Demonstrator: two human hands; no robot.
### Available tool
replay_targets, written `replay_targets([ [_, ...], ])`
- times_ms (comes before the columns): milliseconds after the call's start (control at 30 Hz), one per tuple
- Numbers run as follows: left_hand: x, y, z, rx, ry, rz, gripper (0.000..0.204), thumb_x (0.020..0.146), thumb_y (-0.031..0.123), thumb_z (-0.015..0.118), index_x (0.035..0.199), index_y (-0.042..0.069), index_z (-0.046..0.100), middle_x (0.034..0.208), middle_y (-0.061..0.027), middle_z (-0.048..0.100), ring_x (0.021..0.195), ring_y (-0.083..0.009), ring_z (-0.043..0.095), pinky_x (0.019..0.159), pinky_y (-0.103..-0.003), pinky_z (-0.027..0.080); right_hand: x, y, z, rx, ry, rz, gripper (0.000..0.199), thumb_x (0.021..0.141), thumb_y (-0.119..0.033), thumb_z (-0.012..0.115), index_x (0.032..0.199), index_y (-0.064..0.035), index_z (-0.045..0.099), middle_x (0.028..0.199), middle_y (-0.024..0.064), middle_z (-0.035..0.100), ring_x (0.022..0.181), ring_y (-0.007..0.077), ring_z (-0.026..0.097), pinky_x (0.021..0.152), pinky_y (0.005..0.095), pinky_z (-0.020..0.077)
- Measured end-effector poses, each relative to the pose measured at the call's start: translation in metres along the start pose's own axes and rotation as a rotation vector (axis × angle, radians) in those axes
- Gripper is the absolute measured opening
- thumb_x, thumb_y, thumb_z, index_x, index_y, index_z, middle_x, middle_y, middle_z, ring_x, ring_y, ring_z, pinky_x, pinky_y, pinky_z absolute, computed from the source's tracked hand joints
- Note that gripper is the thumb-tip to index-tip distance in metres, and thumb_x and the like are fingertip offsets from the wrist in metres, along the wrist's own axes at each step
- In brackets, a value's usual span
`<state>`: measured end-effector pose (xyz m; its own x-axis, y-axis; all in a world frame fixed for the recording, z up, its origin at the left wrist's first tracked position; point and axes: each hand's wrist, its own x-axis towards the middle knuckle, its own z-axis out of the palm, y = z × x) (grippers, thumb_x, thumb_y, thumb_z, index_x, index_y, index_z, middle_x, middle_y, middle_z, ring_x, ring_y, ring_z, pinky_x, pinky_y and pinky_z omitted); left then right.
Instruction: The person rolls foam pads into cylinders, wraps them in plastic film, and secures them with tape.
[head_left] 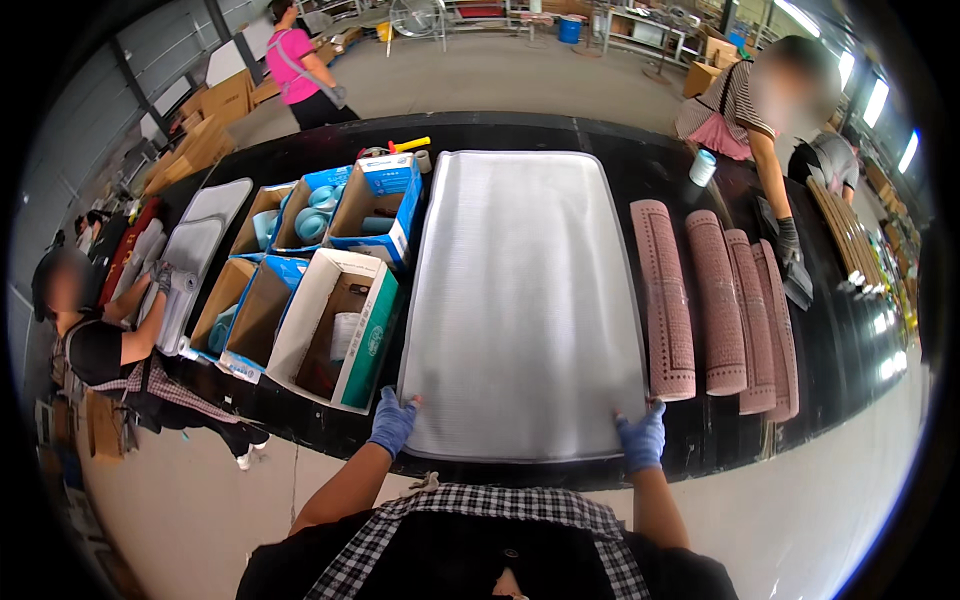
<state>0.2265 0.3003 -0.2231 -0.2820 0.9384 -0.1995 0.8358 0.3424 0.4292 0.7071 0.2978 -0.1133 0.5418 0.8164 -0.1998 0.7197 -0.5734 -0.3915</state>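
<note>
A large silver quilted sheet (520,290) lies flat on the black table (600,135), reaching from the near edge to the far side. My left hand (392,420), in a blue glove, grips its near left corner. My right hand (641,435), also gloved in blue, holds the near right corner. Both hands rest at the table's front edge.
Several rolled pink perforated mats (715,305) lie right of the sheet. Open cardboard boxes (335,325) with blue rolls stand on the left. A person (765,110) works at the far right, another person (95,330) at the left, and a third person (300,70) stands behind.
</note>
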Motion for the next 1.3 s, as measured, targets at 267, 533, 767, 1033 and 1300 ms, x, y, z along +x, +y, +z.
replay_targets([
  [267,-0.04,0.048,-0.048,0.01,0.059,0.059,0.085,0.088,0.046,0.065,0.153,0.001,0.033,0.154,-0.03,0.035,0.141,-0.0453,0.035,0.116,-0.054,0.031,-0.041,0.021,0.007,-0.182,0.166,-0.267,0.074,0.072,-0.034,0.081,0.13,-0.0095,0.041,0.129,0.0222,0.051,0.122,0.0443,0.049,0.1,0.0553,0.0408],
  [533,-0.039,0.146,-0.094,0.273,0.209,0.564,0.093,0.084,0.044,0.066,0.157,0.003,0.025,0.16,-0.0273,0.024,0.144,-0.0522,0.025,0.119,-0.062,0.019,-0.002,-0.104,0.009,0.084,0.075,-0.957,0.078,0.078,-0.034,0.074,0.143,-0.0076,0.04,0.153,0.0262,0.034,0.141,0.0509,0.032,0.114,0.0598,0.0282],
  [767,0.066,0.144,-0.072,0.337,0.231,0.614,0.09,0.087,0.046,0.063,0.155,-0.001,0.026,0.158,-0.0302,0.025,0.144,-0.0514,0.026,0.121,-0.059,0.019,0.06,-0.113,0.057,-0.19,-0.063,-0.818,0.086,0.083,-0.044,0.062,0.152,-0.0072,0.026,0.158,0.0276,0.023,0.149,0.0467,0.019,0.121,0.0591,0.0143],
  [1033,0.254,0.219,-0.08,0.2,0.308,0.59,0.085,0.092,0.047,0.061,0.152,-0.004,0.029,0.15,-0.0315,0.035,0.143,-0.0485,0.031,0.121,-0.054,0.023,0.069,-0.11,0.063,-0.08,-0.035,-0.854,0.083,0.083,-0.047,0.06,0.15,-0.0108,0.029,0.154,0.0282,0.031,0.146,0.0487,0.027,0.117,0.0621,0.0207],
  [1300,0.464,0.214,-0.077,0.56,0.371,0.361,0.086,0.094,0.06,0.048,0.155,0.002,0.03,0.162,-0.024,0.025,0.151,-0.0416,0.019,0.124,-0.053,0.014,0.074,-0.114,0.061,-0.049,-0.029,-0.845,0.08,0.08,-0.049,0.067,0.146,-0.0105,0.041,0.147,0.0266,0.041,0.138,0.0488,0.038,0.113,0.0628,0.0269],
])
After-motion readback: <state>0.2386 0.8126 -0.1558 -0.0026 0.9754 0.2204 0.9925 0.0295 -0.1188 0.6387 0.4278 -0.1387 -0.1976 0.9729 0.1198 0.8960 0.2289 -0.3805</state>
